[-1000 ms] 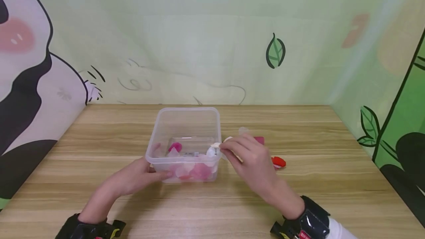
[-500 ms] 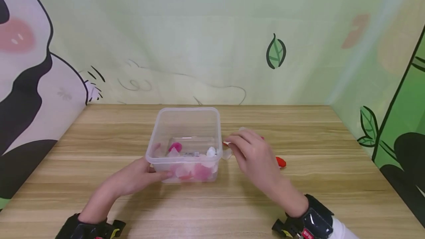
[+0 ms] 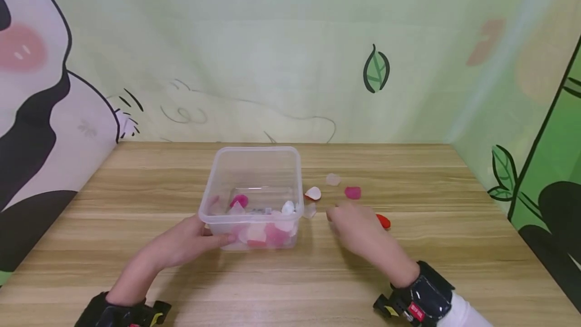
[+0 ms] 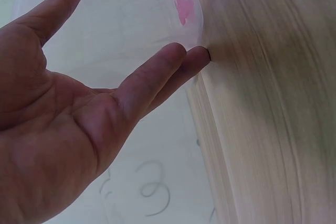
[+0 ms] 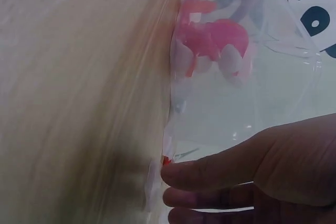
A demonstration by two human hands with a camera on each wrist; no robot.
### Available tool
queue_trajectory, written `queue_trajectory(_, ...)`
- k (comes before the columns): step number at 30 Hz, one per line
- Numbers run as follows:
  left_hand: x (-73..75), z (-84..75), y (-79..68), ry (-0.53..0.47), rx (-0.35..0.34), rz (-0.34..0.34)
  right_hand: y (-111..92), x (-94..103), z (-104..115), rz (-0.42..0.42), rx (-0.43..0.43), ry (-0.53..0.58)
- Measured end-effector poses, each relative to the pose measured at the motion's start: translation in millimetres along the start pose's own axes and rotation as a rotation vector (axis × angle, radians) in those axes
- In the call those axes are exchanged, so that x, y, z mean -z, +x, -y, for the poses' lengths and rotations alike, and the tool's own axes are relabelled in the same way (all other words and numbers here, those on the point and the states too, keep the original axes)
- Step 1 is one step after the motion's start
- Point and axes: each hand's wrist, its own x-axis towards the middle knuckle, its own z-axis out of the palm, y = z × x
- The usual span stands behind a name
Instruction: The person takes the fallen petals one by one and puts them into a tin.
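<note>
A clear plastic box [image 3: 254,149] with pink, white and red petals [image 3: 274,235] inside stands on the table. My left hand [image 3: 190,241] touches its front left corner, thumb on the front and straight fingers [image 4: 149,80] along the side. To the box's right, my right hand [image 3: 358,226] is low at the tabletop, fingertips down. Its thumb and fingers [image 5: 210,198] are a little apart in the right wrist view, beside a pale petal [image 5: 151,187]. Around it lie a white and red petal [image 3: 313,194], a magenta petal [image 3: 352,193] and a red petal [image 3: 383,221].
A translucent petal [image 3: 333,179] lies farther back on the wooden table [image 3: 159,175]. Another pale petal [image 3: 310,210] is close to the box's right side. Behind the table hangs a cloth backdrop [image 3: 290,54] with a panda and leaves.
My right hand has moved from the box's rim to the right and down to the tabletop, uncovering the loose petals. The left hand and the box have stayed put.
</note>
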Motion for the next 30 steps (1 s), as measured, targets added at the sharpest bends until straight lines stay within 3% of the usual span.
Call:
queue_trajectory(18,1.5,1.2,1.1,0.097,-0.046,-0.007,0.9,-6.1,-5.1,0.021,0.016,0.031)
queue_trajectory(21,1.4,0.7,0.9,0.100,-0.037,-0.006,3.5,-4.7,-5.3,-0.045,0.028,0.064)
queue_trajectory(30,1.1,-2.5,-1.5,0.018,-0.022,0.002,5.7,8.7,-2.2,-0.375,0.075,0.183)
